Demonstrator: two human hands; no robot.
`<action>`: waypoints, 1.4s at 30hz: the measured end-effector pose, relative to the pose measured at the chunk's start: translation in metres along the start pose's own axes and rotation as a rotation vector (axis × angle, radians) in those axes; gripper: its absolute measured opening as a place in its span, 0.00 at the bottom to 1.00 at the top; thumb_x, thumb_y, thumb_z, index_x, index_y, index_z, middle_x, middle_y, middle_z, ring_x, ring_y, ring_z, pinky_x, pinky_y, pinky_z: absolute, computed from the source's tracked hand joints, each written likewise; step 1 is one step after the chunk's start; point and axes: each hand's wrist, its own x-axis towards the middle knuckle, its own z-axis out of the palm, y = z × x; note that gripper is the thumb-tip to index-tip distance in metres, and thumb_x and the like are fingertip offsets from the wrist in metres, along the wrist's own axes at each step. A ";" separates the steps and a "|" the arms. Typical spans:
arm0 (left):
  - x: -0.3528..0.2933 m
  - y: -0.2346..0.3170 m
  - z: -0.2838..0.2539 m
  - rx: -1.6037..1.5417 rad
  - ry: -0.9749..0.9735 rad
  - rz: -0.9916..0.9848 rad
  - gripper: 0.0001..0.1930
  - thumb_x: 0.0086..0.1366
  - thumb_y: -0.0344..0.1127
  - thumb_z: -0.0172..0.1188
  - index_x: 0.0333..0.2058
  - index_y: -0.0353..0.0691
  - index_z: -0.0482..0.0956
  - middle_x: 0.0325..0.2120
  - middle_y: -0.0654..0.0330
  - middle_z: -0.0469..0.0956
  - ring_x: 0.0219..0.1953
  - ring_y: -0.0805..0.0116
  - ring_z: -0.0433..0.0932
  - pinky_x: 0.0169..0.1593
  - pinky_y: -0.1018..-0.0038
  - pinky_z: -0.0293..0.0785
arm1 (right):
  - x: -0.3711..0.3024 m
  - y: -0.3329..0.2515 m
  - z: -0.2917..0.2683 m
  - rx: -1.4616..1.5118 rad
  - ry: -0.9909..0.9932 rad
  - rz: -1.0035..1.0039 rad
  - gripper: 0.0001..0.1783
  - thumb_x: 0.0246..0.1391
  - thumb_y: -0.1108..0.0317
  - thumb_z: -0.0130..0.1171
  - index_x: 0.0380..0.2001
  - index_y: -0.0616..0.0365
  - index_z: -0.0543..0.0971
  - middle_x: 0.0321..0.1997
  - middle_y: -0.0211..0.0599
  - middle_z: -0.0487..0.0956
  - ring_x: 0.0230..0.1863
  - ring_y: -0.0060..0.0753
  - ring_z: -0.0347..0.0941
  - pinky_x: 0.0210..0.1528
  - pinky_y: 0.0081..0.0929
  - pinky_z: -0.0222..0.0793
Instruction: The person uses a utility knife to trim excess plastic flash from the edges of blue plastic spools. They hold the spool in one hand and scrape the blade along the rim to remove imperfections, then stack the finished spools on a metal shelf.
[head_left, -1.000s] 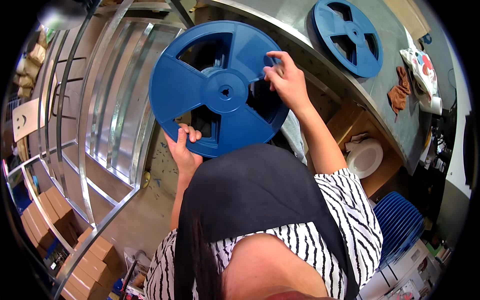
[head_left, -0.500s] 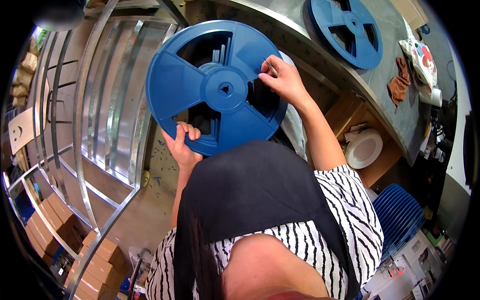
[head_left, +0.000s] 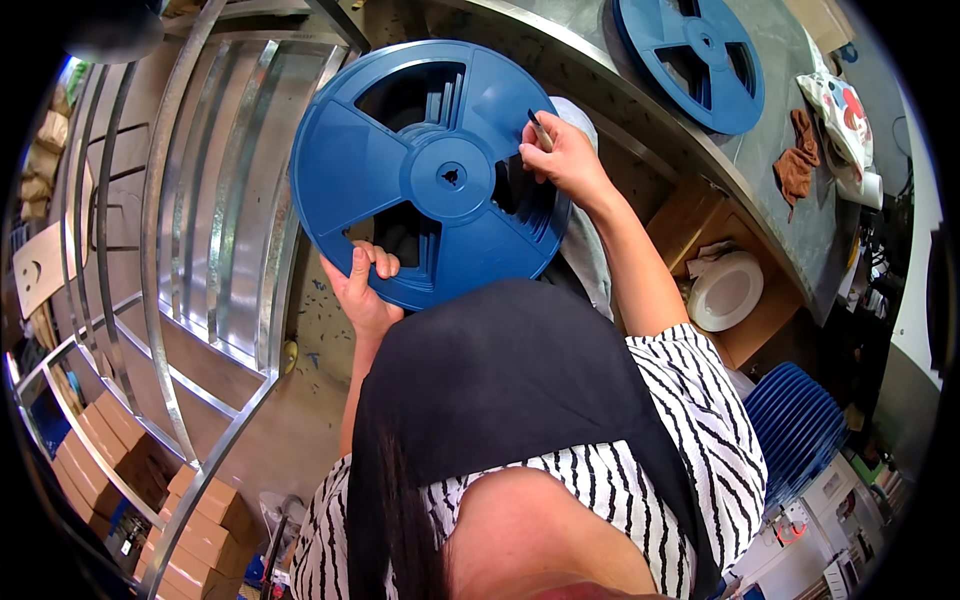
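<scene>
Grey metal-edged bench [head_left: 825,235] carries a blue reel [head_left: 707,45] lying flat (cut off at top of view), crumpled brown cloth [head_left: 796,168], white printed bag [head_left: 835,115], white roll [head_left: 868,192].

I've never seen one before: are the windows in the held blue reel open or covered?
Open: through the blue reel, stepped blue edges show behind its front face; the left hand grips it.

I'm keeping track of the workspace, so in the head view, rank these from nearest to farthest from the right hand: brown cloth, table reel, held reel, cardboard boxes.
From the right hand:
1. Held reel: right at its fingers.
2. Table reel: upper right.
3. Brown cloth: farther right, on the table.
4. Cardboard boxes: lower left.
</scene>
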 end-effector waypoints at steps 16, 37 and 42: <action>0.016 -0.002 -0.009 -0.080 0.005 -0.025 0.16 0.67 0.27 0.52 0.51 0.46 0.63 0.28 0.62 0.67 0.24 0.72 0.66 0.30 0.74 0.65 | -0.017 0.023 -0.025 0.336 0.638 -0.384 0.06 0.58 0.69 0.58 0.31 0.60 0.76 0.28 0.26 0.75 0.28 0.14 0.69 0.32 0.15 0.66; 0.083 -0.007 0.007 -0.065 -0.098 -0.150 0.21 0.56 0.22 0.57 0.45 0.45 0.61 0.30 0.58 0.70 0.26 0.70 0.72 0.31 0.68 0.75 | -0.076 -0.112 0.003 0.263 0.329 -0.856 0.16 0.58 0.70 0.58 0.50 0.55 0.79 0.62 0.40 0.71 0.62 0.35 0.66 0.62 0.28 0.60; 0.082 0.004 0.009 -0.031 -0.080 -0.164 0.19 0.54 0.20 0.57 0.44 0.39 0.64 0.27 0.56 0.72 0.25 0.66 0.76 0.29 0.68 0.80 | -0.101 -0.137 0.033 -0.075 0.344 -1.074 0.19 0.54 0.72 0.59 0.51 0.56 0.78 0.60 0.38 0.72 0.59 0.34 0.67 0.60 0.29 0.61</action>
